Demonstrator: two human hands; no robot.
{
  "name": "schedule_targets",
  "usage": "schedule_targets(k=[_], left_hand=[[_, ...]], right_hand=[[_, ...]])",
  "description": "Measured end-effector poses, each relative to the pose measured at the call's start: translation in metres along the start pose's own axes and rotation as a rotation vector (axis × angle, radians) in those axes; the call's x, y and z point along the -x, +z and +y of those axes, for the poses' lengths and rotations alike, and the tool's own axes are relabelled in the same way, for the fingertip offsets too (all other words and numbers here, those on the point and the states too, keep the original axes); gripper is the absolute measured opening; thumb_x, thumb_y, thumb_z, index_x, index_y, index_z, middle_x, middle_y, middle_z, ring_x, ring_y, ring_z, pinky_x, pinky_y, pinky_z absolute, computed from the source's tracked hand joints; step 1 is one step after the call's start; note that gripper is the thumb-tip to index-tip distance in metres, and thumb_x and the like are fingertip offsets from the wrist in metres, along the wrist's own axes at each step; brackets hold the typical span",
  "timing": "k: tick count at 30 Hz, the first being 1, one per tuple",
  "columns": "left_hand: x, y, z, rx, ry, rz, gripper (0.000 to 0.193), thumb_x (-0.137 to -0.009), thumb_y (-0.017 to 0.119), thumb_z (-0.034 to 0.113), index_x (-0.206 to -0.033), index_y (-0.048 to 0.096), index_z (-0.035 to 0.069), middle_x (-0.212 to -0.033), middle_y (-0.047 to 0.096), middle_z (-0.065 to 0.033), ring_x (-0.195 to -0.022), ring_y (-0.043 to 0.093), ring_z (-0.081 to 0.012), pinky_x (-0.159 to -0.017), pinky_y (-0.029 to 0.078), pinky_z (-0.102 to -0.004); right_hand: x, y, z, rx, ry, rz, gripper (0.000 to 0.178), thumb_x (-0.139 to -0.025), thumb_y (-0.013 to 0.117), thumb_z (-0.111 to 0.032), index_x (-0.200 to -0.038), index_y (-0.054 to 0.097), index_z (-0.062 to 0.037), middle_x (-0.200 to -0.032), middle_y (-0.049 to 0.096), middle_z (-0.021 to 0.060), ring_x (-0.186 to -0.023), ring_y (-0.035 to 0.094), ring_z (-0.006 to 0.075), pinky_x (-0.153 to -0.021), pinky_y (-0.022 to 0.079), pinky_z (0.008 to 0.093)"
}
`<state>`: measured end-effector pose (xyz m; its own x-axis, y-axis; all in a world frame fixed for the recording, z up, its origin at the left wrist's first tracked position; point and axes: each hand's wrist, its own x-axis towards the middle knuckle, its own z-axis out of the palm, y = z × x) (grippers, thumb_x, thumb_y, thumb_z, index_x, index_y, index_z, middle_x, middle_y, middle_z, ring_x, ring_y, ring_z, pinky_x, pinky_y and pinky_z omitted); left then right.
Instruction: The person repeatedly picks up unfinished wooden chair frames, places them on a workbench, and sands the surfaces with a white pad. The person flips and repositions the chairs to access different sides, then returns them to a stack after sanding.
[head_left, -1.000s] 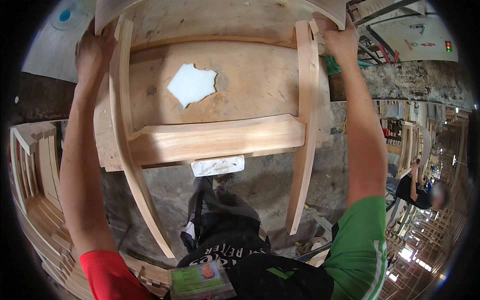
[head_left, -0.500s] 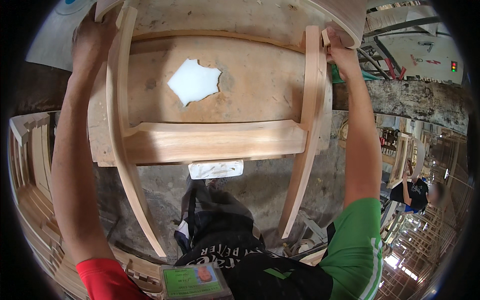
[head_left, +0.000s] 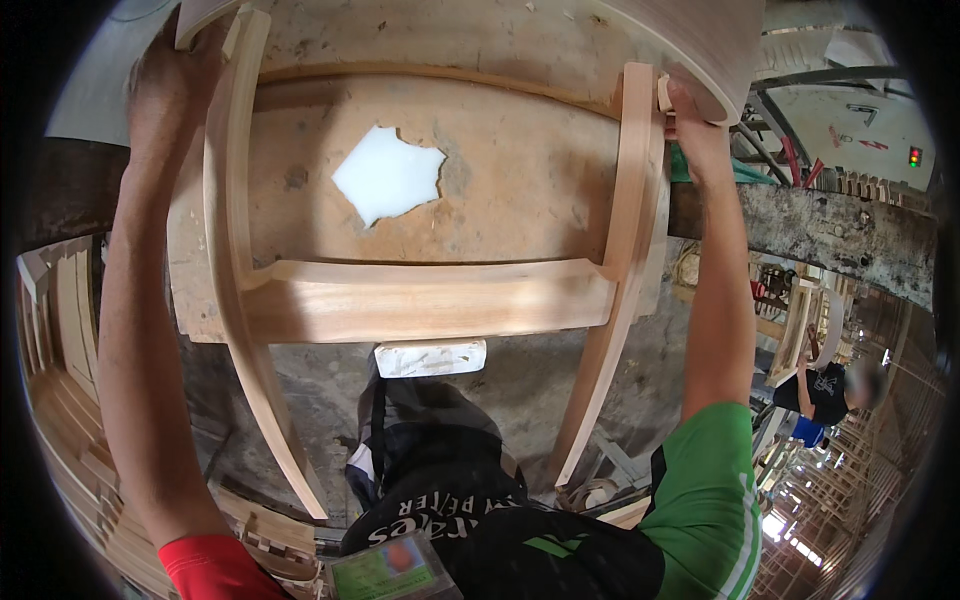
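A pale wooden chair frame (head_left: 430, 304) lies in front of me. Its left curved leg (head_left: 228, 200) and right curved leg (head_left: 628, 190) are joined by a wide crossrail. At the far end, a broad curved wooden panel (head_left: 690, 45) spans between the two legs. My left hand (head_left: 178, 85) is closed around the frame's far left corner, where leg and panel meet; its fingertips are partly hidden. At the far right corner my right hand (head_left: 700, 130) grips the panel's end beside the leg, its thumb on the near side.
Beneath the frame is a worn wooden board (head_left: 520, 170) bearing a jagged white piece (head_left: 388, 175). A white block (head_left: 430, 358) sits at the board's near edge. Stacked wooden parts (head_left: 75, 400) stand at left. Another person (head_left: 825, 390) handles a similar frame at far right.
The whole view has shifted slightly, so the frame, board and white piece appear a little lower. Both hands keep their hold at the far corners.
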<state>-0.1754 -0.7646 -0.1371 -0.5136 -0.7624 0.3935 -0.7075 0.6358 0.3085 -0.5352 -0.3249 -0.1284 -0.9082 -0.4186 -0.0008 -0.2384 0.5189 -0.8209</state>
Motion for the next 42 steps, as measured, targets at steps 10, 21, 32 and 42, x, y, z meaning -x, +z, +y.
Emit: schedule_targets(k=[10,21,32,42], left_hand=[[-0.002,-0.004,0.027,0.069,0.011,-0.031,0.057,-0.100,0.054,0.052,-0.142,0.063,0.016,-0.124,0.072,-0.0238,-0.120,0.064,-0.0477,-0.101,0.051,-0.0535],[0.004,-0.016,0.052,0.144,-0.020,-0.052,0.048,-0.101,0.054,0.041,-0.140,0.061,0.014,-0.121,0.072,-0.0242,-0.117,0.064,-0.0475,-0.099,0.051,-0.0543],[0.022,-0.028,0.047,0.039,-0.072,-0.045,0.046,-0.101,0.055,0.040,-0.141,0.059,0.018,-0.127,0.070,-0.0219,-0.115,0.066,-0.0486,-0.096,0.052,-0.0577],[0.252,-0.115,-0.046,0.287,-0.141,-0.284,0.034,-0.098,0.073,0.035,-0.106,0.069,0.002,-0.084,0.069,-0.0194,-0.077,0.069,-0.0356,-0.069,0.053,-0.0434]], right_hand=[[0.005,-0.009,0.007,0.191,-0.004,0.008,0.035,-0.099,0.073,-0.026,-0.122,0.071,0.0014,-0.116,0.075,0.0124,-0.108,0.068,0.0201,-0.093,0.051,0.0323],[0.001,-0.165,-0.149,0.356,-1.018,0.883,0.047,-0.110,0.046,-0.024,-0.150,0.047,0.0012,-0.149,0.054,0.0213,-0.130,0.059,0.0342,-0.107,0.050,0.0460],[0.028,0.009,-0.127,0.246,-0.787,0.422,0.071,-0.107,0.051,-0.048,-0.153,0.043,0.0051,-0.148,0.047,0.0360,-0.135,0.047,0.0544,-0.113,0.041,0.0541],[0.374,-0.029,0.086,0.070,-0.112,0.001,0.059,-0.106,0.056,-0.023,-0.156,0.036,0.0023,-0.139,0.055,0.0218,-0.124,0.056,0.0327,-0.105,0.045,0.0441]])
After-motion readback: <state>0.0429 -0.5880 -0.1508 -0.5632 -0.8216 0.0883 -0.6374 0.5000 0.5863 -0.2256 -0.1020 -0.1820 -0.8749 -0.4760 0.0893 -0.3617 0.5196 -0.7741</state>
